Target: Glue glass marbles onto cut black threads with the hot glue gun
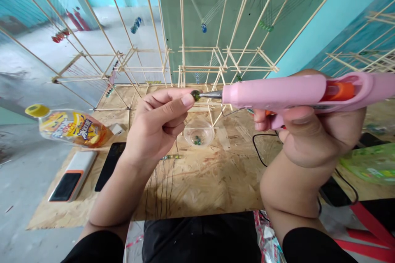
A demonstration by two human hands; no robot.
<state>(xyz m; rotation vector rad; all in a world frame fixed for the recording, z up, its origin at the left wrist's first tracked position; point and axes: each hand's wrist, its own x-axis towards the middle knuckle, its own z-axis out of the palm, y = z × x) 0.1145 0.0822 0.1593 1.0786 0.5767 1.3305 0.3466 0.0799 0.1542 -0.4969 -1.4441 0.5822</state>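
Note:
My left hand point(162, 117) pinches a small green marble point(195, 95) between thumb and forefinger, held up in front of me. My right hand point(311, 131) grips a pink glue gun point(296, 90), and its metal nozzle point(211, 95) touches the marble. Below the marble a small clear cup point(199, 132) with a few green marbles stands on the chipboard sheet point(216, 181). Thin dark strings with beads point(169, 157) lie on the board near my left wrist.
Frames of thin wooden sticks point(182, 65) with hanging marbles stand behind the board. At the left lie an orange drink bottle point(70, 127), a white power bank point(72, 174) and a black phone point(110, 165). A black cable point(257, 152) and green plastic bag point(370, 164) are right.

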